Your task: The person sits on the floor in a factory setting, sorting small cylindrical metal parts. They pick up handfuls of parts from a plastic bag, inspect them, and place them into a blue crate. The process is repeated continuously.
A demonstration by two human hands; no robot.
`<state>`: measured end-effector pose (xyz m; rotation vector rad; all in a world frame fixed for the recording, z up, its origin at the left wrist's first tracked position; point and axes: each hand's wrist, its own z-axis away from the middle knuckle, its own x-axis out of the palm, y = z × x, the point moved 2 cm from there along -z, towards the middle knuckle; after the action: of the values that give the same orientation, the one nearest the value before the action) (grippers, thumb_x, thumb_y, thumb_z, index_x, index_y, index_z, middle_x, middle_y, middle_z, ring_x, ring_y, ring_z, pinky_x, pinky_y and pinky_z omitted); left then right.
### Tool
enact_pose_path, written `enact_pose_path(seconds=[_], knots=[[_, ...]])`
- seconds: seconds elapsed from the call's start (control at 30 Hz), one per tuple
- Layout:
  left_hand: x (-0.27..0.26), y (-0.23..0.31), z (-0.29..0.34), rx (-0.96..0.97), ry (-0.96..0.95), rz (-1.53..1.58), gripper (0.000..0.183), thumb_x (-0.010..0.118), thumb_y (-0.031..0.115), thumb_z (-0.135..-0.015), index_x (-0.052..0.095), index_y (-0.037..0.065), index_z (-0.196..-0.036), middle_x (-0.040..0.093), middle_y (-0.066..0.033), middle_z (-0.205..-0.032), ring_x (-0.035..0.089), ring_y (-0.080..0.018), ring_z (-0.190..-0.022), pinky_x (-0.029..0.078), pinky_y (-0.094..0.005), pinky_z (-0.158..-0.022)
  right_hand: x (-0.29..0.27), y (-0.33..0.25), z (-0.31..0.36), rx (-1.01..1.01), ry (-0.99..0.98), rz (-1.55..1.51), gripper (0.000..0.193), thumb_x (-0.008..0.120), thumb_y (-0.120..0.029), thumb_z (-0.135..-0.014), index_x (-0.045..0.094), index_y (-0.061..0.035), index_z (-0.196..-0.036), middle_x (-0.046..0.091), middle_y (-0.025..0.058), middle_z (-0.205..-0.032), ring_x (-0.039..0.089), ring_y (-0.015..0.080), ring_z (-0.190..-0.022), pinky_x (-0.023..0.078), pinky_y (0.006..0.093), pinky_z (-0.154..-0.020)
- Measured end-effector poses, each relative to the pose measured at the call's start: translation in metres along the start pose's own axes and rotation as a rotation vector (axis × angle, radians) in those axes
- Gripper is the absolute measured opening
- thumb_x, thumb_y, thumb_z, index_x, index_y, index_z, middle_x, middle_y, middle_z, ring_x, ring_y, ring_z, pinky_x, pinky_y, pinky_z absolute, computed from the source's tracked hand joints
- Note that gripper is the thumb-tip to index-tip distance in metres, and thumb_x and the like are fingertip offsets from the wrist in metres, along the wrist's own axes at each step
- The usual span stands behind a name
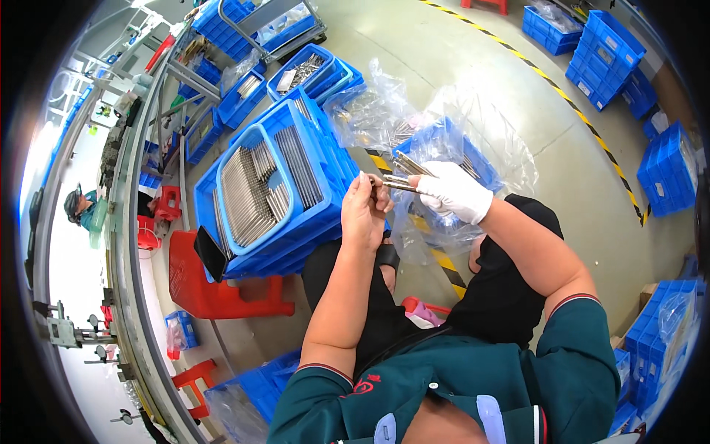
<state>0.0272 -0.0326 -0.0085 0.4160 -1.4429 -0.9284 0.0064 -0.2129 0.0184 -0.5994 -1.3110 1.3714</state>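
My right hand (452, 194), in a white glove, is closed around several thin metal rods (401, 183), which stick out to the left. My bare left hand (362, 211) is closed at the left ends of these rods, its thumb and fingers pinched there. How many rods it grips is hidden by the fingers. Left of my left hand, a light-blue tray (268, 133) lies on a stacked blue crate (340, 194). Rows of metal rods (248, 194) fill much of the tray. Below my right hand, a plastic-lined blue bin (484, 164) holds more rods.
Clear plastic sheeting (510, 133) spreads around the bin. A red stool (196, 277) stands left of my legs. Blue bins with metal parts (303, 72) sit farther ahead, and stacked blue crates (603, 63) stand at the right. Another person (89, 207) is at far left.
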Motion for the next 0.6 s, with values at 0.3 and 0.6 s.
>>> enact_pose_path(seconds=[0.3,0.6], knots=[[-0.0051,-0.0009,0.0017,-0.096,-0.096,0.106,0.026,0.049,0.031,-0.097,0.058,0.008,-0.086,0.043,-0.0001,-0.059,0.037,-0.0094,-0.052,0.032,-0.0249,-0.050,0.0024,-0.0078,0.0001,-0.425,0.204,0.746,0.028,0.062,-0.028,-0.086,0.056,-0.0018,-0.080,0.048,0.0073,-0.063,0.044,0.0159,-0.058,0.037,0.0319,-0.055],[-0.0040,-0.0040,0.0032,-0.114,-0.074,0.078,0.020,0.057,0.026,-0.093,0.057,0.007,-0.084,0.046,-0.0004,-0.059,0.037,-0.0087,-0.051,0.033,-0.0253,-0.050,0.0077,-0.0030,-0.0030,-0.465,0.278,0.904,0.026,0.061,-0.028,-0.086,0.056,-0.0028,-0.084,0.053,0.0146,-0.066,0.051,0.0262,-0.058,0.041,0.0354,-0.057]])
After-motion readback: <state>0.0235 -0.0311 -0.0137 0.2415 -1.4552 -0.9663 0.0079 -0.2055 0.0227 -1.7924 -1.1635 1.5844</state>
